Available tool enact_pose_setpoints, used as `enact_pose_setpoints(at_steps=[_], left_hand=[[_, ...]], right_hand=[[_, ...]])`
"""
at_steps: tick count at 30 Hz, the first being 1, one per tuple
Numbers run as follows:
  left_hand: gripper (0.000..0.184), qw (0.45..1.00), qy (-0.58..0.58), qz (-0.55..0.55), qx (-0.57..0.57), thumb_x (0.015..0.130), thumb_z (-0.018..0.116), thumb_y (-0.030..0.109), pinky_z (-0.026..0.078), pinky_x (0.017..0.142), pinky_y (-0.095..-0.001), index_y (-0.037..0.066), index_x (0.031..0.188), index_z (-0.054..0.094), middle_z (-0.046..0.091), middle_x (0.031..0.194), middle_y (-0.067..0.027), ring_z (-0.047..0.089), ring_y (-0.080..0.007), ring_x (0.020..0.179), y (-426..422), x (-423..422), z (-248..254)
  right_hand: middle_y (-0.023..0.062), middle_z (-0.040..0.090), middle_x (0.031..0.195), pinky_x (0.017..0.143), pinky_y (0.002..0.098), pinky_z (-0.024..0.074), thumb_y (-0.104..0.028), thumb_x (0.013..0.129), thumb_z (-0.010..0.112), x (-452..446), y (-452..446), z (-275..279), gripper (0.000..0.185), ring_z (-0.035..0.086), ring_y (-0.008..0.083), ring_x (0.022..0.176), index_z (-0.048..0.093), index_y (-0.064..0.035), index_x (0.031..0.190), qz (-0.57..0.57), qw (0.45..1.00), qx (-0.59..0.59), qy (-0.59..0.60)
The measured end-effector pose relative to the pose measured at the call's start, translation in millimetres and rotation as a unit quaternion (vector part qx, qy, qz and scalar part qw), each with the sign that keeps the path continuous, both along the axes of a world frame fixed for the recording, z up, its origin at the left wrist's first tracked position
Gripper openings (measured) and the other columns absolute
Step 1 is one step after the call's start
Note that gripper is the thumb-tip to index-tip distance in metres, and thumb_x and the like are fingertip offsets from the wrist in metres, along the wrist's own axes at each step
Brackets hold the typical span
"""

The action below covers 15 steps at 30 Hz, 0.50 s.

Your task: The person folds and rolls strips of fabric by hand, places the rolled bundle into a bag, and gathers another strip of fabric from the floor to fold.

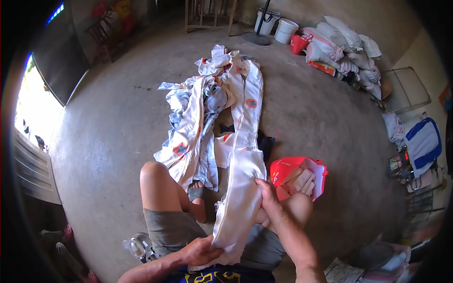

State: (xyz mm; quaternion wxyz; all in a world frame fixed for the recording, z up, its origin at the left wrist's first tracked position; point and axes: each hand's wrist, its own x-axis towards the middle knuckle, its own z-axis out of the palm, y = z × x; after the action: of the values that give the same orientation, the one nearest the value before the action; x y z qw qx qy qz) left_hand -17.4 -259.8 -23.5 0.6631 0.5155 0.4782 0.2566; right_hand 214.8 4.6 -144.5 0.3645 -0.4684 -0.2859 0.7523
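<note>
A long strip of white fabric [240,188] with a frayed left edge runs over my lap. My left hand [202,251] grips its lower left edge near my waist, fingers closed around the cloth. Higher up, my right hand [268,193] pinches the strip's right edge beside my knee. From there the strip runs on to the floor, joining a heap of cloth strips [188,118], white and pale blue with orange round prints. A red bag [288,165] holding folded beige pieces stands just right of my right hand.
Stuffed sacks [330,42] are piled at the back right, near white buckets [285,31] and a small red bag [299,43]. A wooden frame [211,16] stands at the back. At left are a bright doorway [37,94] and a pale slatted chair [35,165]. A small fan-like object [137,246] lies beside my left hip.
</note>
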Motion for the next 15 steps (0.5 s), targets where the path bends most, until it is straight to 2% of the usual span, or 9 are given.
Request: enact_pose_setpoints(at_steps=[4, 8, 9, 12, 13, 15], left_hand=[[0.043, 0.999, 0.007, 0.008, -0.046, 0.106, 0.065, 0.022, 0.053, 0.106, -0.0372, 0.009, 0.145, 0.056, 0.074, 0.124, -0.0121, 0.069, -0.0197, 0.119, -5.8, 0.8, -4.1], [0.037, 0.994, -0.041, 0.047, -0.088, 0.107, 0.065, 0.018, 0.052, 0.106, -0.0337, 0.005, 0.142, 0.06, 0.072, 0.123, -0.0054, 0.064, -0.0133, 0.119, -13.0, 4.1, -14.6], [0.036, 0.993, -0.044, 0.045, -0.104, 0.107, 0.065, 0.018, 0.052, 0.106, -0.0334, 0.005, 0.141, 0.06, 0.072, 0.124, -0.0049, 0.063, -0.013, 0.12, -11.3, 2.5, -6.5], [0.035, 0.982, -0.097, 0.066, -0.147, 0.108, 0.064, 0.016, 0.052, 0.105, -0.0327, 0.005, 0.14, 0.061, 0.071, 0.125, -0.0039, 0.064, -0.0122, 0.117, -11.8, 0.6, -5.4], [0.034, 0.976, -0.123, 0.077, -0.16, 0.108, 0.063, 0.016, 0.052, 0.104, -0.0325, 0.005, 0.14, 0.061, 0.071, 0.125, -0.0036, 0.064, -0.0119, 0.116, -13.8, 0.5, -8.4], [0.034, 0.965, -0.164, 0.093, -0.182, 0.109, 0.063, 0.014, 0.051, 0.105, -0.032, 0.005, 0.141, 0.061, 0.07, 0.126, -0.0026, 0.063, -0.0113, 0.117, -16.0, 1.8, -16.5]], right_hand=[[0.0137, 0.072, 0.113, 0.088, 0.0407, 0.0598, -0.017, 0.089, 0.068, -2.8, -3.3, -11.3, 0.042, 0.072, 0.0265, 0.098, 0.065, 0.0016, 0.127, -0.021, 0.999, 0.026, -0.005], [0.0142, 0.073, 0.11, 0.085, 0.0395, 0.0605, -0.019, 0.087, 0.07, -4.8, -4.5, -13.5, 0.043, 0.073, 0.0258, 0.094, 0.065, 0.0042, 0.123, 0.011, 0.997, -0.017, -0.072], [0.0116, 0.075, 0.1, 0.078, 0.0401, 0.0615, -0.017, 0.089, 0.069, -7.8, -6.5, -15.2, 0.035, 0.074, 0.0243, 0.085, 0.069, 0.0042, 0.117, 0.029, 0.995, -0.033, -0.092], [0.0096, 0.074, 0.096, 0.075, 0.0383, 0.0607, -0.021, 0.091, 0.073, -15.9, -19.5, -18.9, 0.031, 0.073, 0.0227, 0.081, 0.07, 0.0029, 0.111, 0.076, 0.985, -0.076, -0.133], [0.0079, 0.074, 0.093, 0.074, 0.0368, 0.0598, -0.027, 0.093, 0.076, -19.0, -20.8, -32.0, 0.032, 0.073, 0.0212, 0.079, 0.071, 0.0009, 0.107, 0.097, 0.981, -0.082, -0.148], [0.0081, 0.074, 0.099, 0.078, 0.0368, 0.059, -0.026, 0.093, 0.076, -20.9, -19.3, -45.4, 0.036, 0.072, 0.0202, 0.084, 0.07, 0.0009, 0.116, 0.158, 0.971, -0.107, -0.143]])
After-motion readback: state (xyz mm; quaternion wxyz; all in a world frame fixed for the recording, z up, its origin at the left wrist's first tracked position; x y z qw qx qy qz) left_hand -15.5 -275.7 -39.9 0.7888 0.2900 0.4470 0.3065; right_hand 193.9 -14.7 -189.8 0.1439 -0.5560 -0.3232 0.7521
